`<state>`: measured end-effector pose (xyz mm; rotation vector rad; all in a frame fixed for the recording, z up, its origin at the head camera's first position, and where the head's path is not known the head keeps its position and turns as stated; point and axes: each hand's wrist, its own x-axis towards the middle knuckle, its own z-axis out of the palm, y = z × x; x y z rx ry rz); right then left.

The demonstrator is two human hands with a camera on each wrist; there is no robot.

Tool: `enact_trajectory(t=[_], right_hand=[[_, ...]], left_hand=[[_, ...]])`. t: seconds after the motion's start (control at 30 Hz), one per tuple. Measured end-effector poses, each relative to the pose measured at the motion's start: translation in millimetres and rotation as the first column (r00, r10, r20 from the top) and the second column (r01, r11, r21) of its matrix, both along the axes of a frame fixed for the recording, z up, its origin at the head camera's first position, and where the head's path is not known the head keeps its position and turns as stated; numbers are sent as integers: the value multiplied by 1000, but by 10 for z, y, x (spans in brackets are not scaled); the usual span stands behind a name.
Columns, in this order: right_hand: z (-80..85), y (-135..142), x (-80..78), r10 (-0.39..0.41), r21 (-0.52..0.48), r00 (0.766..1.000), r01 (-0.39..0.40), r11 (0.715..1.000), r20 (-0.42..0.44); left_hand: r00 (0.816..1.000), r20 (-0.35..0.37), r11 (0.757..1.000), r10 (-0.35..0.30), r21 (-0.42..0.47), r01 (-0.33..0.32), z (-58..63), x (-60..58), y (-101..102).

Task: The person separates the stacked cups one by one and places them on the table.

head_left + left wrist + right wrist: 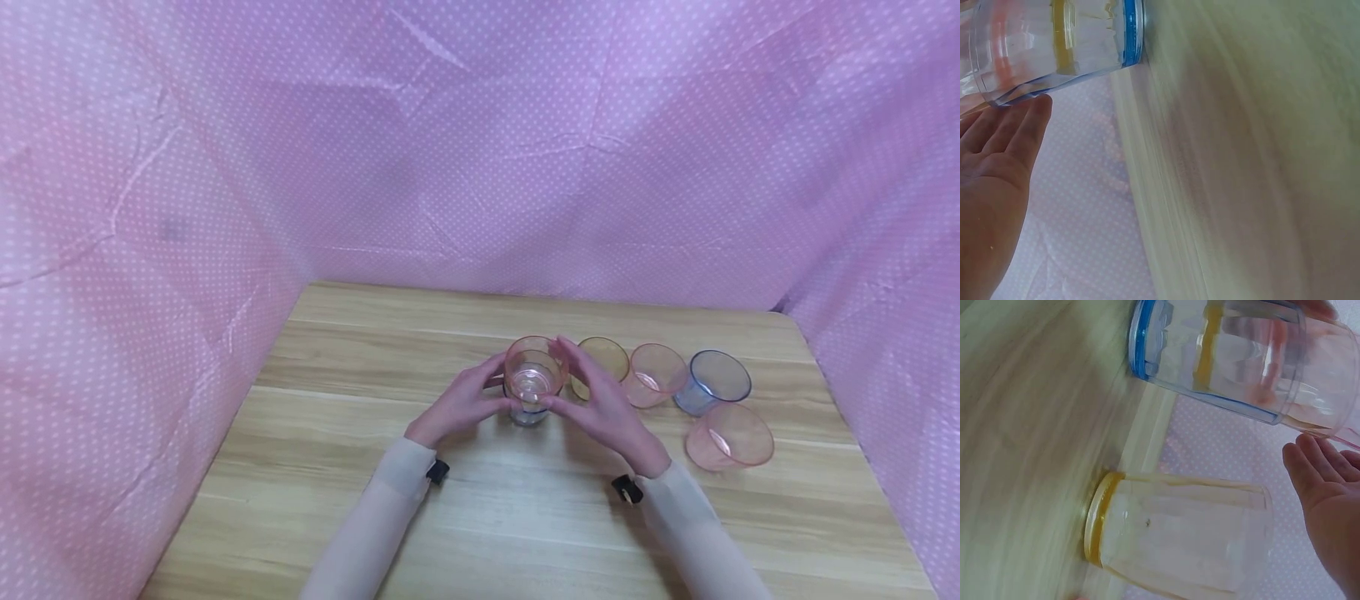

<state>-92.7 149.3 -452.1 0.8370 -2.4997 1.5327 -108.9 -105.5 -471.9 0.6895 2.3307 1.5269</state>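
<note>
A pink-rimmed clear plastic cup [531,354] stands upright at the table's centre, nested in other cups. Through the walls show a yellow base ring [1062,37] and the blue base of the outermost cup [1142,339]. My left hand [468,400] holds the stack from the left, its fingers behind and thumb in front. From the right, my right hand [603,408] holds the pink cup near its rim, fingers behind and thumb in front. Just right of the stack stands a yellow cup [1179,534], partly hidden by my right hand in the head view.
Right of the yellow cup stand a pink cup [657,375], a blue cup [712,383] and another pink cup [729,437] nearer the front. All rest on a wooden table [360,358]. Pink dotted cloth [480,167] hangs around the back and sides.
</note>
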Motion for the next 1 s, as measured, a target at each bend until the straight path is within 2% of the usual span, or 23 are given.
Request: enact_trajectory(t=[0.4,0.7,1.0], right_hand=[[-31,-54,-79,38,-27,995,-36,999,94],[-25,-65,-103,19,-41,992,-14,999,122],[-60,-77,-101,19,-68,993,-11,998,115]], left_hand=[[998,-67,1000,-11,-11,11,-70,-7,14],[997,-77,999,-24,-45,21,-37,-11,18],[977,-197,992,-78,-115,56,-28,-30,0]])
